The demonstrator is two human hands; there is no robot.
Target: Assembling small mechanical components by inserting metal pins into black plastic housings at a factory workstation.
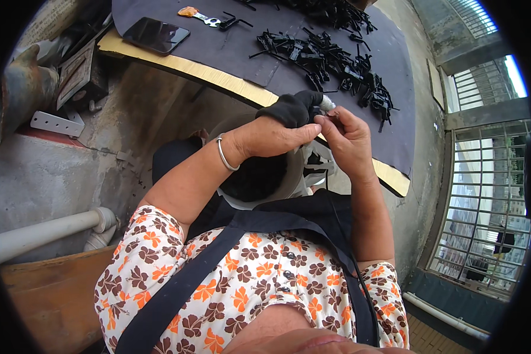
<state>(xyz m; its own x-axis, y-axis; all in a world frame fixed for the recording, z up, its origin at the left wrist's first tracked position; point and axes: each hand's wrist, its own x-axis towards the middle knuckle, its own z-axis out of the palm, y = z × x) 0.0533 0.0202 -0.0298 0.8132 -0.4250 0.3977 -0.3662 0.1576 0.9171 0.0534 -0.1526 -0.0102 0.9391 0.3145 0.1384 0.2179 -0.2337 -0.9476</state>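
My left hand (pixel 274 133) wears a black covering over part of its fingers, with white wrapping at one fingertip. Its fingers close round a small black part (pixel 316 111), mostly hidden by them. My right hand (pixel 349 140) meets it there, thumb and fingers pinched together at the part; what exactly lies in that pinch is too small to make out. Both hands are over the near edge of the table (pixel 230 79). Beyond them lies a loose pile of black plastic parts (pixel 330 62), some with thin arms sticking out.
Below my hands stands a pale bucket (pixel 292 177) with dark contents. A phone (pixel 156 36) and a small metal tool with an orange end (pixel 203 17) lie on the table's left. Farther left are a white perforated bracket (pixel 58 123) and a white pipe (pixel 47 235). A barred window (pixel 481 206) is at right.
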